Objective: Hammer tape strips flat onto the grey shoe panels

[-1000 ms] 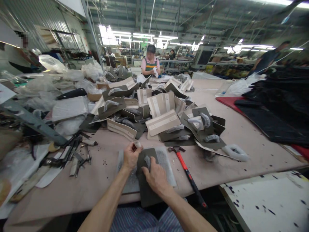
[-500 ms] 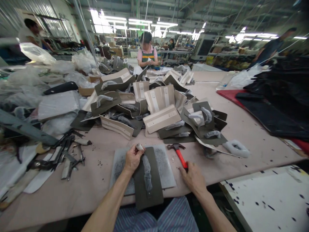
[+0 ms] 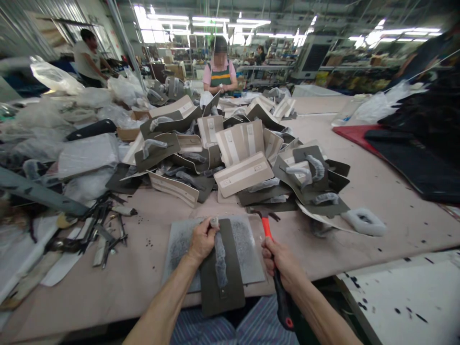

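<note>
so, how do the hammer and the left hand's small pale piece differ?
Size: the hammer is long; the pale piece shows only as a short stub.
Colour: the hammer's handle is red and black; the pale piece is off-white where visible.
Place: the hammer is in the right hand, the pale piece in the left hand near the dark panel.
Both are held.

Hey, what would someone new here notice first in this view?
Probably the big heap of beige and dark panels across the middle of the table. Next, the red-and-black hammer gripped in the right hand, near the front edge. To its left, the left hand holds a small pale-topped tool near the far end of a dark panel.
</note>
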The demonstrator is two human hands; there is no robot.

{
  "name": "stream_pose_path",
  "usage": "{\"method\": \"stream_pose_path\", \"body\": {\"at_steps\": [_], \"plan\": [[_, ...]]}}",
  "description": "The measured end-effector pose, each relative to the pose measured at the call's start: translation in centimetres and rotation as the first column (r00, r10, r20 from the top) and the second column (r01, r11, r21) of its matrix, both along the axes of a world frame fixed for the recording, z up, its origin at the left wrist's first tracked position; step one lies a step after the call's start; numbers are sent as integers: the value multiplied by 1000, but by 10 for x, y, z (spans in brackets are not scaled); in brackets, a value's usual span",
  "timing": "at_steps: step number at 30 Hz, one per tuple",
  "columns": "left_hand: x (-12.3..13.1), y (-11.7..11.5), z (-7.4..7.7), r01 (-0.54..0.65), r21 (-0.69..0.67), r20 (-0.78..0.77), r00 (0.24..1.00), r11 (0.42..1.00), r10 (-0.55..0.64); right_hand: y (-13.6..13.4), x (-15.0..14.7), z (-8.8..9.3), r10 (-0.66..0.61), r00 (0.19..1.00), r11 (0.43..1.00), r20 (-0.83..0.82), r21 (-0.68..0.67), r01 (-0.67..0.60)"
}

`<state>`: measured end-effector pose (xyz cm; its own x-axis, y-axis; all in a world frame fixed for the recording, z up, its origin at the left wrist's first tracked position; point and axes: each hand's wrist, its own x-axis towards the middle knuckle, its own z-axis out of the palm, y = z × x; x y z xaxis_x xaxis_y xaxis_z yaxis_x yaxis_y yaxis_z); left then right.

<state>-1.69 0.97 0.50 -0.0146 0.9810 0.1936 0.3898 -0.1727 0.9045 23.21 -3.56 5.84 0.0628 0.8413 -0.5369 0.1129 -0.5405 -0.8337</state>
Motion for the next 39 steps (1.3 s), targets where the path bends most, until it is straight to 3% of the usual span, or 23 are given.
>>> {"method": "stream_pose_path", "body": {"at_steps": [2,4,7,9,11,13,15,16,18,20,22,24,30,32,34,35,37,39], "plan": [[1,-2,-1,17,27,-61,998,999,-16,-1,-12,18,35,985,964,170,254,-78],[2,-3,-1,20,32,-83,996,999,-18,-1,-22,35,74,877,838,474,447,-312],[2,-3,-1,-5,15,-94,996,1000,6,7,-30,65,143,569,648,810,358,-672],[2,-3,0,-13,2,-92,996,1000,13,14,-32,91,154,461,570,874,302,-764],[2,-3,0,-7,-5,-61,998,1000,7,18,-34,122,22,543,518,840,454,-724],[2,-3,0,-1,-11,-23,1000,1000,0,18,-36,145,-218,713,458,666,715,-528],[2,-3,0,-7,-16,10,1000,1000,7,15,-39,149,-408,788,380,461,871,-312],[2,-3,0,-11,-17,24,1000,1000,11,11,-41,143,-426,791,373,440,882,-289],[2,-4,1,-18,-21,37,999,1000,19,4,-42,116,-291,736,465,612,762,-450],[2,-4,1,-18,-21,22,1000,1000,19,-1,-40,83,-8,557,579,830,458,-674],[2,-3,0,1,-12,-1,1000,1000,-1,-4,-32,57,191,395,649,899,187,-738],[1,-3,-1,14,8,-9,1000,1000,-14,-5,-19,39,262,348,697,900,73,-714],[0,-3,-2,-10,8,-15,1000,1000,10,-7,32,-20,317,403,838,858,-54,-543],[0,-3,-1,-8,2,-3,1000,1000,8,-4,40,-34,268,378,872,886,-56,-486],[1,-3,-1,-13,-2,18,1000,1000,13,1,32,-36,128,358,887,925,55,-458],[1,-4,0,-17,-6,31,999,1000,17,3,21,-33,44,395,878,918,153,-454],[2,-4,0,-28,-14,60,998,1000,29,0,-14,-21,-42,572,834,819,345,-432],[2,-3,1,-41,-37,104,994,998,44,-10,-59,-11,76,756,795,650,418,-440]]}}
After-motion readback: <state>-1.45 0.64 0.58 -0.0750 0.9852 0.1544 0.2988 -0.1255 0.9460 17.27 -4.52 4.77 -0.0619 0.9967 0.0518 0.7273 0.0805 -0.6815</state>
